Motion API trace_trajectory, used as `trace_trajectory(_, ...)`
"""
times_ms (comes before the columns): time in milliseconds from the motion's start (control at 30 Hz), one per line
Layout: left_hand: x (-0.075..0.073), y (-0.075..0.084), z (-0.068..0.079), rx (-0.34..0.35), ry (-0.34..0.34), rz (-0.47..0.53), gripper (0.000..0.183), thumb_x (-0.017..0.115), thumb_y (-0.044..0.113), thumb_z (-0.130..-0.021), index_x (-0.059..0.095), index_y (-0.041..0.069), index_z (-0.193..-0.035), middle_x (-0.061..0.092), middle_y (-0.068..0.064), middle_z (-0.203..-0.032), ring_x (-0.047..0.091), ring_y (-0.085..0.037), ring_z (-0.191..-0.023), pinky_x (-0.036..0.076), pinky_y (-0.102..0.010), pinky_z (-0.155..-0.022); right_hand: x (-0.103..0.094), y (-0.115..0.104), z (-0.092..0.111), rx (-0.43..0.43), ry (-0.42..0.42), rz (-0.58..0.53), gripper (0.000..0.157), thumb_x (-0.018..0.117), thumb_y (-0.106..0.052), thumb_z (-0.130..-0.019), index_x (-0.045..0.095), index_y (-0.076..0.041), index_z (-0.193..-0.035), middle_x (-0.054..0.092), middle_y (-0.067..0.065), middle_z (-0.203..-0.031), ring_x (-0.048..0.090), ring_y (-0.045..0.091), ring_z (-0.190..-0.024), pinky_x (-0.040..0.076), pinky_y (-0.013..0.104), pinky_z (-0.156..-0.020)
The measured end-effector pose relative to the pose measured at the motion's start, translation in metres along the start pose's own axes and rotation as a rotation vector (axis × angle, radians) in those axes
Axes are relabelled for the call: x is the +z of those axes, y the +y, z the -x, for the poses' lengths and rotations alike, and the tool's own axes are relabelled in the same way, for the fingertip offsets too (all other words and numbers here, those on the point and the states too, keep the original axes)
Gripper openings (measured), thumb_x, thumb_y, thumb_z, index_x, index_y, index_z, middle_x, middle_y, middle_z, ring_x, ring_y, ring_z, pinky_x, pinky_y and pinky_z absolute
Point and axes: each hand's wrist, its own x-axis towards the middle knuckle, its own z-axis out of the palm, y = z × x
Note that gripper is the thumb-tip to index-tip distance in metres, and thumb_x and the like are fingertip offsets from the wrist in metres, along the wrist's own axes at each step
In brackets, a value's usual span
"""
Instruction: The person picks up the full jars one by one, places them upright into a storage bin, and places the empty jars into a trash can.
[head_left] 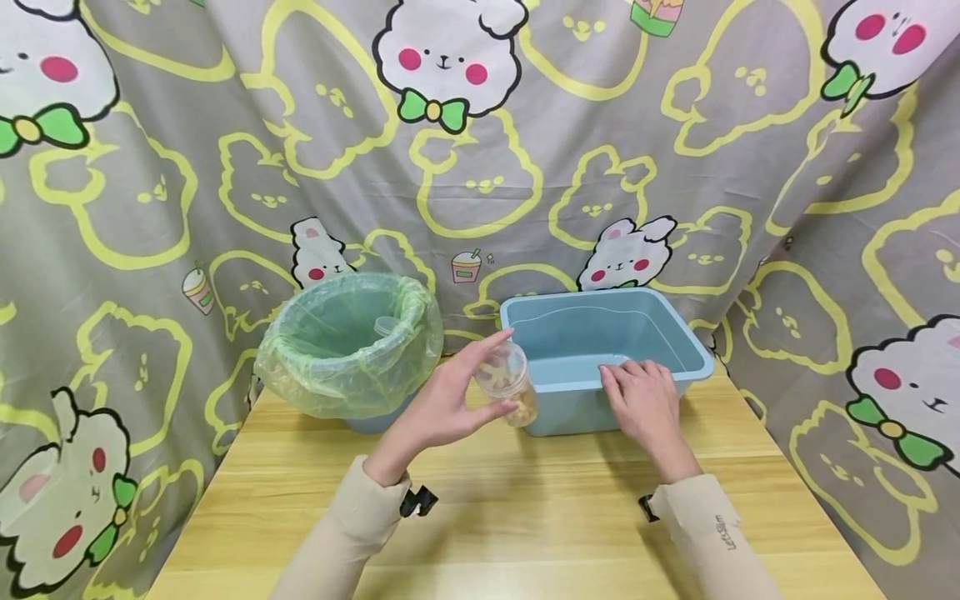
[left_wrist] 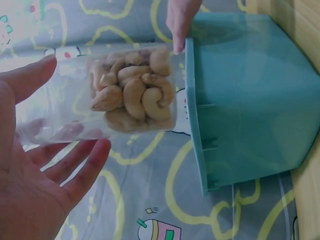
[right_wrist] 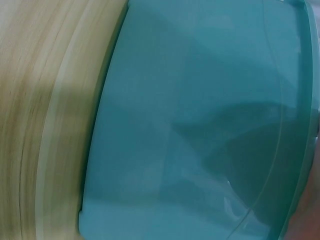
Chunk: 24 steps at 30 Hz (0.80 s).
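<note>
In the head view my left hand (head_left: 450,396) holds a clear plastic jar (head_left: 504,371) in front of the tub's left end, above the table. Fingers and thumb lie on either side of it, as the left wrist view also shows. Cashews (left_wrist: 132,92) fill the lower part of the jar (left_wrist: 55,107). My right hand (head_left: 647,404) rests on the near rim of a blue rectangular tub (head_left: 551,408), its fingers bent over the edge. Only a blurred bit of that hand (right_wrist: 305,215) shows in the right wrist view.
Left of the tub stands a round bin (head_left: 330,365) lined with a green translucent bag (head_left: 337,392). A small clear round lid (head_left: 386,325) is seen inside the bin's right rim. Both containers stand on the wooden table (head_left: 525,517) before a patterned curtain (head_left: 480,167).
</note>
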Motion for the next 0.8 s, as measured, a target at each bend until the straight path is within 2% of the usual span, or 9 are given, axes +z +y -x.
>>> trace_trajectory(167, 0.000, -0.002, -0.011, 0.012, 0.098, 0.025, 0.089, 0.083, 0.032, -0.089, 0.033, 0.028, -0.162, 0.056, -0.003, -0.150, 0.058, -0.022, -0.133, 0.051, -0.047, -0.109, -0.002, -0.001, 0.000, 0.007, -0.005, -0.001, 0.042, 0.048, -0.035, -0.108, 0.079, -0.006, -0.108, 0.074, 0.015, -0.105, 0.060, 0.041, -0.102, 0.042, 0.057, -0.099)
trace_trajectory(333, -0.001, -0.004, -0.021, 0.039, 0.166, 0.024, 0.090, 0.084, 0.028, -0.088, 0.033, 0.024, -0.162, 0.060, -0.005, -0.143, 0.059, -0.022, -0.132, 0.049, -0.047, -0.110, -0.003, -0.002, 0.000, 0.011, -0.022, 0.000, 0.042, 0.048, -0.035, -0.108, 0.079, -0.007, -0.107, 0.074, 0.014, -0.104, 0.060, 0.040, -0.102, 0.042, 0.057, -0.100)
trace_trajectory(533, 0.002, -0.007, -0.033, -0.017, 0.182, 0.035, 0.090, 0.085, 0.030, -0.088, 0.033, 0.030, -0.162, 0.057, -0.003, -0.149, 0.058, -0.023, -0.134, 0.049, -0.048, -0.111, -0.001, -0.002, 0.000, 0.019, -0.033, -0.001, 0.043, 0.047, -0.036, -0.109, 0.079, -0.007, -0.107, 0.074, 0.013, -0.104, 0.060, 0.040, -0.103, 0.042, 0.057, -0.101)
trace_trajectory(633, 0.007, -0.009, -0.038, -0.036, 0.182, 0.044, 0.090, 0.084, 0.031, -0.088, 0.032, 0.032, -0.162, 0.060, -0.002, -0.145, 0.059, -0.021, -0.132, 0.049, -0.047, -0.111, -0.001, -0.002, 0.000, 0.023, -0.036, 0.004, 0.042, 0.048, -0.035, -0.108, 0.079, -0.007, -0.108, 0.074, 0.013, -0.105, 0.060, 0.040, -0.104, 0.042, 0.057, -0.101)
trace_trajectory(800, 0.017, -0.012, -0.043, -0.036, 0.206, 0.068, 0.089, 0.085, 0.027, -0.088, 0.034, 0.028, -0.161, 0.063, -0.005, -0.139, 0.061, -0.021, -0.130, 0.050, -0.046, -0.109, -0.002, -0.001, 0.001, 0.026, -0.043, 0.001, 0.042, 0.047, -0.035, -0.109, 0.079, -0.007, -0.109, 0.074, 0.013, -0.106, 0.060, 0.040, -0.104, 0.042, 0.057, -0.101)
